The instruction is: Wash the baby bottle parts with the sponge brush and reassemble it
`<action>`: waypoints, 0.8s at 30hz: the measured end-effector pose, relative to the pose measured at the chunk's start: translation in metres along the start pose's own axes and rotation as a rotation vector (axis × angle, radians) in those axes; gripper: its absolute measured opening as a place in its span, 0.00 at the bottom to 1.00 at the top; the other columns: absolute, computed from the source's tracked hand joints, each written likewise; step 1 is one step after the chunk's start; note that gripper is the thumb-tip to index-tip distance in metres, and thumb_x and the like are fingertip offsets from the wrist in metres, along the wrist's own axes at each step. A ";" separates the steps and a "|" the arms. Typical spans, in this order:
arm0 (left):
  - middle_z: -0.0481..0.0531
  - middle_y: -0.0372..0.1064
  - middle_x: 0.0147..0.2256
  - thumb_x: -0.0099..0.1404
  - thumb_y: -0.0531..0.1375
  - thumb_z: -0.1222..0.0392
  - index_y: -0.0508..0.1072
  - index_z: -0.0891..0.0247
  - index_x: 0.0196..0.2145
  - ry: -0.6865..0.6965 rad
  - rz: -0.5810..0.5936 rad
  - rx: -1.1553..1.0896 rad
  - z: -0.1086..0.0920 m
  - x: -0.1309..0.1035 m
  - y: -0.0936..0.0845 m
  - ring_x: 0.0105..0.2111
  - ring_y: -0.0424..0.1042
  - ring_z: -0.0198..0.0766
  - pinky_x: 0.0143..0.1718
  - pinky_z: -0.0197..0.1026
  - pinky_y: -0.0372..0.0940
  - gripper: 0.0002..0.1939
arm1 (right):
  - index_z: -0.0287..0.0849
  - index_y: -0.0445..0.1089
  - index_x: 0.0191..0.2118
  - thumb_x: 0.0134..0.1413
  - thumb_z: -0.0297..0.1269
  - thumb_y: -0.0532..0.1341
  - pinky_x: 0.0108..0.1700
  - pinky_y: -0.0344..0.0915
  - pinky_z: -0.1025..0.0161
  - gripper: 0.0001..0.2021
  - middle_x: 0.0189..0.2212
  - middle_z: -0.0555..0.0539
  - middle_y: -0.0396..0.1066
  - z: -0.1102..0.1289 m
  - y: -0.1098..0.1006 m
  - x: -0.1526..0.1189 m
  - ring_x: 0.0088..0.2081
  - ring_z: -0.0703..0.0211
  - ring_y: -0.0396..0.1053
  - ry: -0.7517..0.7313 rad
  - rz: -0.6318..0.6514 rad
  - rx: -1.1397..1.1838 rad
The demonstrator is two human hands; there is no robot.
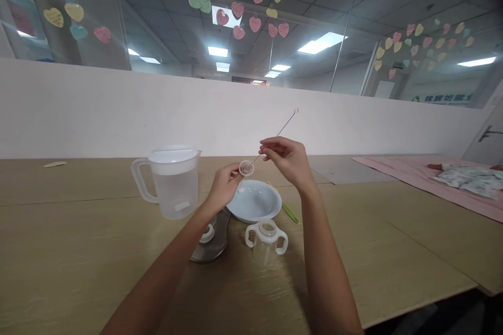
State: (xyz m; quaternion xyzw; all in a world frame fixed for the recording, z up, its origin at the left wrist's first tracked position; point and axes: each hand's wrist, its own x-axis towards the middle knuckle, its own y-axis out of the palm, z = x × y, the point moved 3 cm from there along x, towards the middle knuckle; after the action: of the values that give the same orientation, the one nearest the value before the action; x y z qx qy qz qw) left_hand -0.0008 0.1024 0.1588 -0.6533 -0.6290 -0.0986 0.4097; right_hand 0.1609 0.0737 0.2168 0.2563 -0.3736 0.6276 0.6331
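Both pinching, left hand (pixel 225 187) steadies the clear round part (pixel 245 168), I judge, so right hand (pixel 286 156) can guide its thin wire (pixel 287 122) from one-thirty.

Bowl (pixel 275 198) an obstacle beneath left hand (pixel 227 184)

Office-like: gridded ceiling (pixel 393 0), light panels (pixel 323 43)

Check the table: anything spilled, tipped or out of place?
Nothing looks spilled or tipped: the pitcher and two-handled bottle stand upright, and the thin wire tool in the right hand looks straight. Only a slim, pale piece looks odd, lying alone at the far left of the table; its identity is unclear.
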 end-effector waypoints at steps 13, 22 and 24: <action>0.52 0.74 0.35 0.62 0.52 0.51 0.75 0.66 0.40 -0.030 0.050 -0.075 0.003 -0.002 0.006 0.33 0.69 0.39 0.34 0.37 0.63 0.19 | 0.40 0.73 0.34 0.47 0.33 0.58 0.35 0.70 0.63 0.08 0.30 0.48 0.73 0.003 -0.008 -0.002 0.30 0.61 0.71 -0.024 0.020 -0.219; 0.53 0.74 0.34 0.62 0.51 0.55 0.75 0.66 0.38 0.006 0.066 -0.026 0.002 -0.004 0.011 0.34 0.69 0.40 0.36 0.37 0.63 0.17 | 0.40 0.73 0.33 0.48 0.28 0.55 0.33 0.67 0.65 0.09 0.29 0.49 0.73 0.003 0.003 0.000 0.28 0.64 0.70 -0.070 0.045 -0.262; 0.53 0.74 0.34 0.62 0.51 0.55 0.75 0.66 0.38 0.001 0.080 -0.027 0.002 -0.004 0.013 0.34 0.69 0.39 0.36 0.37 0.63 0.16 | 0.41 0.73 0.33 0.48 0.28 0.55 0.33 0.67 0.65 0.10 0.29 0.49 0.73 0.003 0.002 0.000 0.27 0.64 0.69 -0.079 0.022 -0.313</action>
State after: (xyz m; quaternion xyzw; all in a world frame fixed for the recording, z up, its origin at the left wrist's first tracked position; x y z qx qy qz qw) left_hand 0.0087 0.1023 0.1492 -0.6835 -0.6007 -0.0909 0.4046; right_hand 0.1587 0.0715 0.2182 0.1747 -0.4945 0.5581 0.6431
